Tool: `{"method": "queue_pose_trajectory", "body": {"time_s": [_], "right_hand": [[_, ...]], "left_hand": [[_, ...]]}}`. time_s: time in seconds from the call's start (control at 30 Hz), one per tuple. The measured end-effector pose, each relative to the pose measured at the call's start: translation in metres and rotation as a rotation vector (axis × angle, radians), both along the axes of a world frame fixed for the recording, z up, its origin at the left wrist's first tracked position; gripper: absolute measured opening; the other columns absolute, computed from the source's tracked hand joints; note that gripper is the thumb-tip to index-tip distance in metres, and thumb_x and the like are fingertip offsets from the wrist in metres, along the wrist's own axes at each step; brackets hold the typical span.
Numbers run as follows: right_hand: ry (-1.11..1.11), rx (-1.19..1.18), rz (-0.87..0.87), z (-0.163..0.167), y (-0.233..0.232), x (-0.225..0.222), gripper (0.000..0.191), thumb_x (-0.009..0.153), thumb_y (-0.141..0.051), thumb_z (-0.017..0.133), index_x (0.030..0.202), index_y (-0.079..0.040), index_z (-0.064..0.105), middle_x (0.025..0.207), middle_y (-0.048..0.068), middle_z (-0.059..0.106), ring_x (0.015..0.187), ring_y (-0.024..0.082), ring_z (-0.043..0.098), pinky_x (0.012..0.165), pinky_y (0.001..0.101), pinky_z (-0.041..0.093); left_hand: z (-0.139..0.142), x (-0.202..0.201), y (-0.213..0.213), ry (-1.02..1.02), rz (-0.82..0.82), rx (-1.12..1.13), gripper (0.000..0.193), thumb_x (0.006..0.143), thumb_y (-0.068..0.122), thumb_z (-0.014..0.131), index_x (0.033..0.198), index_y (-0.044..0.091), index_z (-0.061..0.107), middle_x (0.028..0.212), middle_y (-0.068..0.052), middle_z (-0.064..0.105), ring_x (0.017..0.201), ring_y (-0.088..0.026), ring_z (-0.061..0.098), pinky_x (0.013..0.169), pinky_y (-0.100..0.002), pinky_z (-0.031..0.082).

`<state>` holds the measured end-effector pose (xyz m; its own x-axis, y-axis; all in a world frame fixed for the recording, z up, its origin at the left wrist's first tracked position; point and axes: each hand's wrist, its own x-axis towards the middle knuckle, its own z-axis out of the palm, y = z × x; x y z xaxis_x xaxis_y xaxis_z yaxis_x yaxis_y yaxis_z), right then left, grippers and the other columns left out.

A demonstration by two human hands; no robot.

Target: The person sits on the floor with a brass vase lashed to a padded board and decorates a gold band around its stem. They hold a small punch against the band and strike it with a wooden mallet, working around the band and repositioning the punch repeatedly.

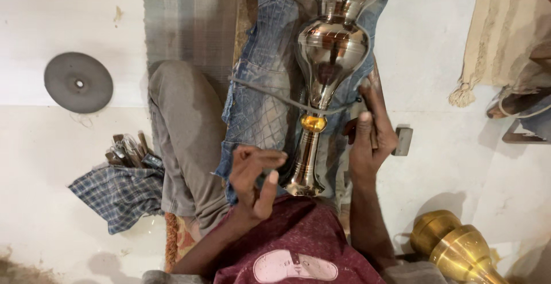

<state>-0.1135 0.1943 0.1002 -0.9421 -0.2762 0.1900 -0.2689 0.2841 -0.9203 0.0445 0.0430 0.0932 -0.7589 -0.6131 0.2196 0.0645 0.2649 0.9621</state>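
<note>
Vase: a polished metal vase (328, 72) with brass bands is laid lengthwise on a denim cloth (258, 89) over the lap, its foot towards the body.
Cord: a thin cord (270, 93) is drawn across the vase's narrow neck.
Left hand: the left hand (255, 178) is held loosely curled, grasping nothing, just beside the vase's foot.
Right hand: the right hand (370, 132) is closed around a slim dark tool (373, 137), beside the vase's neck.
Surroundings: a grey disc (78, 82) lies well apart from the vase; brass vessels (456, 248) stand near its foot side.
</note>
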Motion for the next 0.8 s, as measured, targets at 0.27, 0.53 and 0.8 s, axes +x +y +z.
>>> {"method": "queue_pose_trajectory", "body": {"time_s": [0.27,0.53,0.8], "right_hand": [[0.162,0.340,0.324,0.023,0.034,0.011,0.024,0.109,-0.012,0.061,0.130,-0.001,0.068,0.114,0.018,0.073,0.092,0.025,0.073,0.080,0.0393,0.058],[0.375,0.782,0.564,0.005,0.111,-0.040,0.016,0.101,-0.021,0.067,0.097,-0.006,0.068,0.097,0.013,0.072,0.070,0.033,0.065,0.058,0.0455,0.052],[0.071,0.878,0.304,0.016,0.121,-0.047,0.026,0.102,-0.030,0.059,0.117,-0.012,0.070,0.107,0.008,0.075,0.092,0.031,0.070,0.075,0.0434,0.056]], "left_hand": [[0.066,0.000,-0.019,-0.094,-0.257,-0.192,0.034,0.095,0.031,0.063,0.118,0.006,0.068,0.115,-0.013,0.068,0.107,-0.028,0.059,0.098,-0.044,0.042],[0.073,0.034,0.038,-0.012,-0.212,-0.221,0.038,0.102,0.035,0.047,0.125,0.010,0.063,0.120,-0.013,0.060,0.107,-0.029,0.054,0.100,-0.045,0.034],[0.069,0.065,0.056,0.028,-0.154,-0.228,0.042,0.103,0.040,0.042,0.124,0.010,0.063,0.119,-0.013,0.062,0.108,-0.030,0.056,0.099,-0.045,0.035]]}}
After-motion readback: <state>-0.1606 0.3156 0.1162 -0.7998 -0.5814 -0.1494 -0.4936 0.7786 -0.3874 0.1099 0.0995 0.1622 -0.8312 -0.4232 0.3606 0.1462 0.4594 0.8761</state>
